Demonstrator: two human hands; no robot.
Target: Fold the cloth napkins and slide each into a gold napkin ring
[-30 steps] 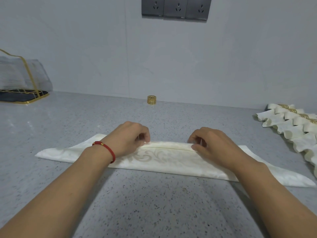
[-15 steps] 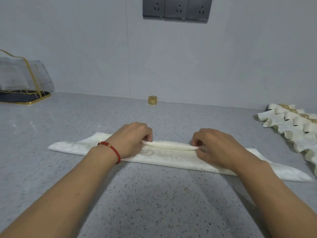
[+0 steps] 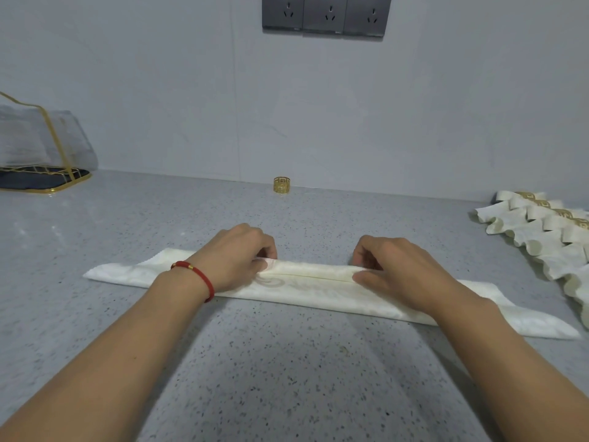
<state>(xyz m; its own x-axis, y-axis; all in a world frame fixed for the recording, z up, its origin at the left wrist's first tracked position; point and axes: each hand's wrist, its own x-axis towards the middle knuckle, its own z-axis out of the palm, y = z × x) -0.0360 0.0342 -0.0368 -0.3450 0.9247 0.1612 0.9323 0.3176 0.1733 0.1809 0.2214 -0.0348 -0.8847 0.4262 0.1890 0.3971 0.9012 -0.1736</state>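
Observation:
A cream patterned cloth napkin lies across the grey counter as a long narrow band, its pointed ends reaching left and right. My left hand, with a red bracelet on its wrist, pinches the band's far folded edge with curled fingers. My right hand pinches the same edge further right, thumb flat on the cloth. A single gold napkin ring stands upright by the wall, well beyond both hands.
Several folded napkins in gold rings lie in a row at the right edge. A gold wire holder with grey mesh stands at the far left. Wall sockets sit above. The speckled counter stretches toward me.
The napkin band has grown narrower as both hands rolled its far edge over toward me. The hands stay at the same spots along it.

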